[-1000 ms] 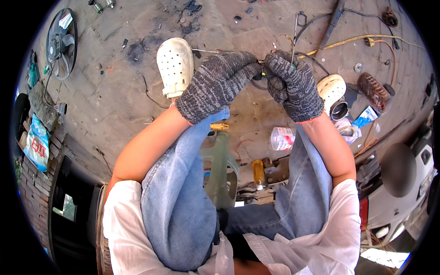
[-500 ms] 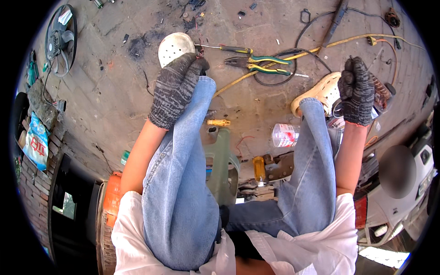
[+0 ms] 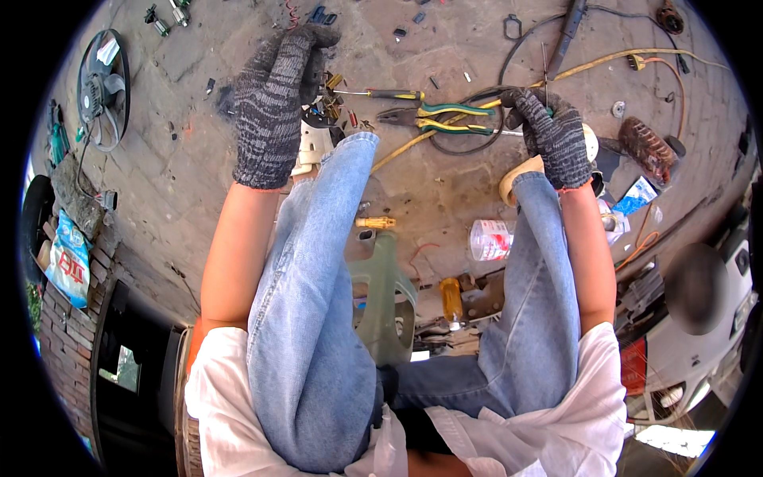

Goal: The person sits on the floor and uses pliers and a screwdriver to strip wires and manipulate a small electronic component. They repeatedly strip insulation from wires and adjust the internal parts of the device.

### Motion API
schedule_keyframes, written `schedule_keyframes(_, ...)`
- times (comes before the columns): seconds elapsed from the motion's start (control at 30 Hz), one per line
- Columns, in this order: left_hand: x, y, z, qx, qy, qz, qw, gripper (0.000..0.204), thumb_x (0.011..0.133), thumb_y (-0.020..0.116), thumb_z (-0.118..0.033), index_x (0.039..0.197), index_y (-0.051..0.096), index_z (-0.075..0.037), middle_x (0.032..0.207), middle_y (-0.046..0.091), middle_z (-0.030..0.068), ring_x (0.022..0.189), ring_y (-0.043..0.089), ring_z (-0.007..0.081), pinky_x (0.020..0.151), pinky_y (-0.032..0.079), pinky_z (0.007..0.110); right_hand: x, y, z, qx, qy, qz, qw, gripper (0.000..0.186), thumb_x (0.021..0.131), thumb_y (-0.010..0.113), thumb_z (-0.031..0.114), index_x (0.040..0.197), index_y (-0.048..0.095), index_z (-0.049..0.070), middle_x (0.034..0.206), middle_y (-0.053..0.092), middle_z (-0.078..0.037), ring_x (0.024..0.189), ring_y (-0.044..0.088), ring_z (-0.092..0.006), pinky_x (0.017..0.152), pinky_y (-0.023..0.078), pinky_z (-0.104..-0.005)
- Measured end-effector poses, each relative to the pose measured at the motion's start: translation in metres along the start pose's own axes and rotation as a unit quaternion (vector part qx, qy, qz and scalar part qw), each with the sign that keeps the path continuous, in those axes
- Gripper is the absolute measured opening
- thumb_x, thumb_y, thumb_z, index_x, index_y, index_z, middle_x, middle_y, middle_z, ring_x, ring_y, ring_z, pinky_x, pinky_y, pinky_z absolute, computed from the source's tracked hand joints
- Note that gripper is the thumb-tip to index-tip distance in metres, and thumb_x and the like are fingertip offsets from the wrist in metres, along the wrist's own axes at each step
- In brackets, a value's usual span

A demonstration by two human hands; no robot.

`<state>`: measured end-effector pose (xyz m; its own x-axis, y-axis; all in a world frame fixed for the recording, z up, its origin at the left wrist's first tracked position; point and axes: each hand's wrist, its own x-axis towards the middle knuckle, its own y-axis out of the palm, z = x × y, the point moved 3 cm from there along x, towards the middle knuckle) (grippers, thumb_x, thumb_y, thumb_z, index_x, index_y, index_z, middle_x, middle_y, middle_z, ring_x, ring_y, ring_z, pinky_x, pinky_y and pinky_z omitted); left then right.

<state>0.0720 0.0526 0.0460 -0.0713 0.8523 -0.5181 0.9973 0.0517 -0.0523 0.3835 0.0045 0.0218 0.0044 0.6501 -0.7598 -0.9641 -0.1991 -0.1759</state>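
My left hand [image 3: 270, 111], in a grey-black knitted glove, is over the floor beside my white clog [image 3: 311, 149]. Its fingers curve to the right, apart from the thumb, and nothing held shows between them. Small brass-coloured, red and dark parts [image 3: 332, 99] lie right next to it. My right hand [image 3: 550, 137], gloved alike, is above my right shoe, closed around a thin screwdriver [image 3: 545, 71] whose shaft points up and away. Part of its green handle shows between the fingers. Green-and-yellow pliers [image 3: 453, 117] and a yellow-black screwdriver [image 3: 389, 95] lie between my hands.
A yellow cable [image 3: 572, 73] and a dark cable cross the floor. A clear bottle [image 3: 491, 240], an amber-handled tool [image 3: 451, 300] and a green plastic stool [image 3: 381, 294] are near my legs. At right lies a rusty brown coil-like part [image 3: 648, 145]; a fan [image 3: 99, 87] is far left.
My left hand has moved farther away and slightly left, uncovering the small parts. My right hand has moved left and lower, and the screwdriver in it now stands out clearly.
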Motion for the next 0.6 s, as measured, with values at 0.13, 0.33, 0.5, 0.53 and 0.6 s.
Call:
schedule_keyframes(0.13,0.013,0.005,-0.014,0.095,0.157,-0.028,0.983,0.024,0.094,0.056,-0.023,0.101,0.068,-0.003,0.072,0.057,-0.0017,0.061,0.048,0.0073,0.057,0.04,0.019,0.0,0.008,0.006,0.019,0.006,0.016,1.0,0.027,0.093,0.054,0.028,0.103,0.07,0.008,0.072,0.066,0.0,0.046,0.042,-0.0028,0.041,0.033,-0.0199)
schedule_keyframes(0.33,0.039,0.019,-0.044,0.519,0.416,0.066,0.744,0.017,0.086,0.059,-0.022,0.09,0.065,-0.007,0.075,0.062,0.0127,0.068,0.061,0.0313,0.06,0.049,0.041,0.012,0.017,0.001,-0.022,-0.006,0.027,0.999,0.028,0.093,0.053,0.029,0.105,0.069,0.009,0.083,0.069,0.0,0.048,0.043,-0.0027,0.042,0.034,-0.0197)
schedule_keyframes(0.5,0.054,0.018,-0.035,0.172,0.118,0.103,0.973,0.027,0.093,0.055,-0.03,0.087,0.066,-0.006,0.07,0.06,0.0016,0.062,0.057,0.0137,0.055,0.046,0.028,0.011,0.031,0.013,-0.034,-0.046,0.059,0.997,0.026,0.091,0.059,0.024,0.108,0.067,0.006,0.091,0.07,-0.003,0.07,0.057,-0.0055,0.061,0.046,-0.0212)
schedule_keyframes(0.53,0.054,0.024,-0.038,0.109,0.09,0.109,0.984,0.034,0.095,0.052,-0.035,0.091,0.066,-0.005,0.067,0.055,-0.0037,0.059,0.049,0.0059,0.052,0.039,0.022,0.011,0.035,0.016,-0.039,-0.071,0.056,0.995,0.027,0.09,0.06,0.022,0.109,0.067,0.005,0.093,0.07,-0.003,0.076,0.06,-0.0063,0.066,0.048,-0.0217)
schedule_keyframes(0.6,0.057,0.027,-0.025,-0.034,0.077,0.116,0.99,0.034,0.095,0.052,-0.035,0.094,0.065,-0.004,0.065,0.053,-0.0033,0.057,0.047,0.0067,0.051,0.038,0.022,0.012,0.045,0.021,0.0,-0.086,0.063,0.994,0.03,0.09,0.061,0.022,0.113,0.064,0.004,0.098,0.069,-0.005,0.087,0.061,-0.0084,0.074,0.048,-0.0234)
